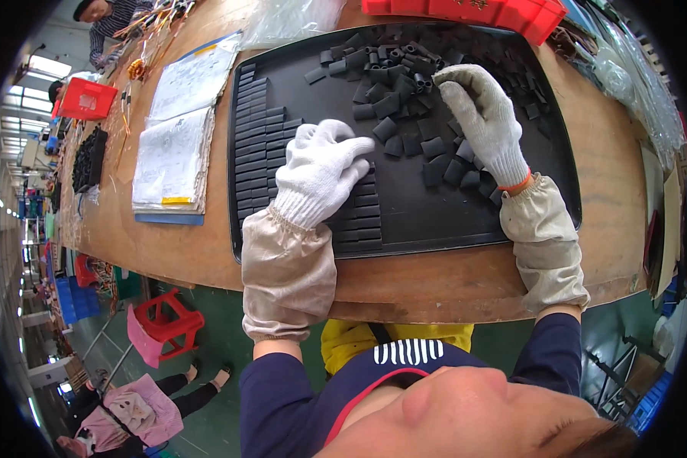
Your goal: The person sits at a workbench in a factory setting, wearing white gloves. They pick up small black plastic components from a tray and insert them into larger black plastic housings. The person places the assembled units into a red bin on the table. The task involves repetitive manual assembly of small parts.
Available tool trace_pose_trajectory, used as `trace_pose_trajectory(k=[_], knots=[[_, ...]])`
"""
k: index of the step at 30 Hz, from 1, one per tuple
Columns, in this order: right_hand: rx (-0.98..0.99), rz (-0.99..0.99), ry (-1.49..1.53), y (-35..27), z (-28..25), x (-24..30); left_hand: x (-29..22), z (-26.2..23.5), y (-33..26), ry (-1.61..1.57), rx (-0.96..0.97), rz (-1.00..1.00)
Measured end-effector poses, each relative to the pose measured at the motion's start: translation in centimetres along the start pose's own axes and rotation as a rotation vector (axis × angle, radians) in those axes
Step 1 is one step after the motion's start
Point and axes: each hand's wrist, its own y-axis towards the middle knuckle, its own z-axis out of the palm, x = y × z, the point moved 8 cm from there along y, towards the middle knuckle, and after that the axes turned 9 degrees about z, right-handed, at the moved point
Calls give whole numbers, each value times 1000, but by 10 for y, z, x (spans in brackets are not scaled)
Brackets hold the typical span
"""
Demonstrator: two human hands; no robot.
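A large black tray (435, 221) lies in front of me. At its left side, short black tubes (256, 145) lie in close-set rows. My left hand (317, 172), in a white knit glove, rests over these rows with its fingers partly bent and thumb and forefinger apart; nothing shows between them. Toward the tray's far right, loose black tubes (389, 103) are heaped and scattered. Above that heap is my right hand (481, 114), gloved too, its thumb and forefinger drawn together at the tips. Whatever they pinch is too hidden to make out.
Left of the tray, a folder of papers (175, 145) lies on the wooden table (435, 286). A red bin (466, 17) stands beyond the tray. Clear plastic bags (626, 76) lie at the right. Farther left are a red crate (85, 99), a red stool (172, 324) and other people.
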Motion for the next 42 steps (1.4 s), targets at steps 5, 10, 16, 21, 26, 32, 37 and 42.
trace_pose_trajectory(k=[5,10,16,21,26,32,37,42], knots=[[-90,-61,-79,5,-14,2,-13,17,-1,-26,81,189],[-189,-88,-138,15,-29,-1,-10,14,-1,-49,91,141],[-165,-241,-554,23,-21,-30,16,-9,17,-234,-160,-41],[-107,-229,-723,28,-13,-49,29,15,50,-32,178,-165],[-19,-168,-805,25,-4,-55,9,30,71,131,393,-212],[81,-56,-883,26,-2,-62,18,48,83,74,317,-158],[65,-17,-883,27,-3,-61,34,57,80,36,240,-178],[116,12,-913,28,-4,-60,42,55,83,43,166,-187]])
